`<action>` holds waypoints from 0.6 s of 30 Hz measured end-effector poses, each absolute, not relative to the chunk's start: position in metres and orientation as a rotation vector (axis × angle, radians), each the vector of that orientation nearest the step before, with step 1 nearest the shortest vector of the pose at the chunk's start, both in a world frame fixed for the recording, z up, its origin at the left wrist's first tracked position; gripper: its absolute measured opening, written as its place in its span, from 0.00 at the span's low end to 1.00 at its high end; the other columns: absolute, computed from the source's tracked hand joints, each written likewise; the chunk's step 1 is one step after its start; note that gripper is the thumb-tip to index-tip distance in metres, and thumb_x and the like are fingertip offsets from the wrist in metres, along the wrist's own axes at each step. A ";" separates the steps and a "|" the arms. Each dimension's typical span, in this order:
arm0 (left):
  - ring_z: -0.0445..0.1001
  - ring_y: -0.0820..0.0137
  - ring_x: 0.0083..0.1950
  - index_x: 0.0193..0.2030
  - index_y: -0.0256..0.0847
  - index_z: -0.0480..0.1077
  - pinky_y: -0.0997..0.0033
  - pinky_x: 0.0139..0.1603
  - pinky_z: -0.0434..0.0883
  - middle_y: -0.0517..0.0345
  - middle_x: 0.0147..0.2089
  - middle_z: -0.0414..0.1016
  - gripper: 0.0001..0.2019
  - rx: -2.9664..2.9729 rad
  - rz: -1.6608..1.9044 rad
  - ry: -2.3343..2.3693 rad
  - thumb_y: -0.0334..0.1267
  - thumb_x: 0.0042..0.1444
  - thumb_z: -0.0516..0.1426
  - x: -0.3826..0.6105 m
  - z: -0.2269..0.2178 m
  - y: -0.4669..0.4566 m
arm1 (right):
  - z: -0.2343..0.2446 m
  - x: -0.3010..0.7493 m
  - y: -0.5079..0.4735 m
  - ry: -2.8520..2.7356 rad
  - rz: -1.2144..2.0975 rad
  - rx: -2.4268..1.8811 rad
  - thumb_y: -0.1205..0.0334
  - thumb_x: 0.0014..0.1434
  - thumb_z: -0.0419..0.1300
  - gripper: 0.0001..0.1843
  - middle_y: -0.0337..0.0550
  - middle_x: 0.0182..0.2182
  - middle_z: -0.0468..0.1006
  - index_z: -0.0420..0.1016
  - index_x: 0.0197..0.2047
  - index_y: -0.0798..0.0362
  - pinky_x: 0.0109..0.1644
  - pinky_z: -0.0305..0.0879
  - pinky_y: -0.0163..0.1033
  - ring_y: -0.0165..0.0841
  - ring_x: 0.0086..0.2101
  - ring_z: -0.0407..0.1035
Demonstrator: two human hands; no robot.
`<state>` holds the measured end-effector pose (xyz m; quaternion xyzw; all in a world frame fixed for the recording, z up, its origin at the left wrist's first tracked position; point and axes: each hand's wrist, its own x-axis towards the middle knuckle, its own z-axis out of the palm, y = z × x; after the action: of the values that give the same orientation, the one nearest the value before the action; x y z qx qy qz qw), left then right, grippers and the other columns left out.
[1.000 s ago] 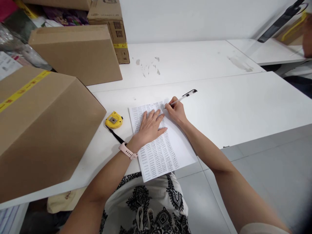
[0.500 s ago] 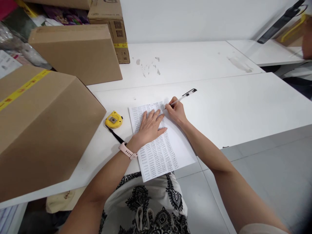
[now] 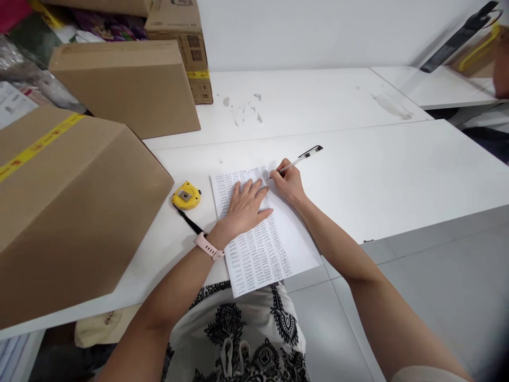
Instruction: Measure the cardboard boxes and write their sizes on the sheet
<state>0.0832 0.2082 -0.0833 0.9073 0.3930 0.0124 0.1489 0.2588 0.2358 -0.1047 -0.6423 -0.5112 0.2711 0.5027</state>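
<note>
A white sheet of paper (image 3: 294,241) lies at the table's front edge, its lower end jutting over my lap. Columns of small handwriting cover its left and middle parts; the right part is blank. My left hand (image 3: 246,204) rests flat on the writing with fingers spread. In my right hand (image 3: 289,183) is a pen (image 3: 306,155) with a clear barrel and black clip, its tip down at the paper near the top of the columns. To the left of the paper sits a yellow tape measure (image 3: 186,196) with a black strap that runs toward my left wrist.
A large cardboard box (image 3: 79,212) with yellow tape takes up the table's left side. Behind it stand another carton (image 3: 131,90) and a taller box (image 3: 196,58). A dark bottle (image 3: 457,40) leans at the far right, near part of another person (image 3: 501,69). White tables (image 3: 377,175) run along the wall.
Both hands, the pen and the paper look almost unmoved. The whole view has shifted very slightly.
</note>
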 end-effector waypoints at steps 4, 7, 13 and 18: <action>0.44 0.49 0.79 0.75 0.36 0.55 0.40 0.77 0.41 0.44 0.79 0.48 0.32 2.618 0.036 1.130 0.51 0.70 0.50 0.083 -0.084 0.208 | -0.104 0.260 0.236 -1.234 0.662 -1.548 0.68 0.52 0.58 0.12 0.30 0.18 0.58 0.57 0.25 0.48 0.30 0.50 0.38 0.28 0.23 0.53; 0.44 0.49 0.79 0.75 0.36 0.55 0.40 0.77 0.41 0.44 0.79 0.47 0.32 2.623 0.037 1.130 0.52 0.70 0.50 0.083 -0.084 0.208 | -0.106 0.263 0.236 -1.239 0.649 -1.551 0.68 0.52 0.59 0.13 0.30 0.18 0.58 0.57 0.25 0.48 0.30 0.51 0.38 0.28 0.23 0.53; 0.44 0.49 0.79 0.74 0.37 0.55 0.41 0.77 0.41 0.44 0.79 0.48 0.32 2.608 0.020 1.134 0.51 0.70 0.51 0.083 -0.080 0.207 | -0.112 0.268 0.241 -1.211 0.761 -1.382 0.56 0.59 0.62 0.10 0.34 0.26 0.68 0.63 0.34 0.48 0.30 0.59 0.38 0.28 0.25 0.61; 0.44 0.50 0.79 0.75 0.36 0.55 0.41 0.77 0.41 0.44 0.79 0.47 0.32 2.608 0.022 1.126 0.51 0.70 0.51 0.083 -0.080 0.207 | -0.116 0.269 0.243 -1.217 0.777 -1.380 0.55 0.58 0.63 0.13 0.33 0.24 0.67 0.62 0.33 0.48 0.29 0.58 0.38 0.28 0.23 0.60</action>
<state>0.0825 0.2072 -0.0796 0.9077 0.3919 0.0075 0.1499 0.2692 0.2426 -0.1161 -0.5810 -0.5123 0.3269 0.5414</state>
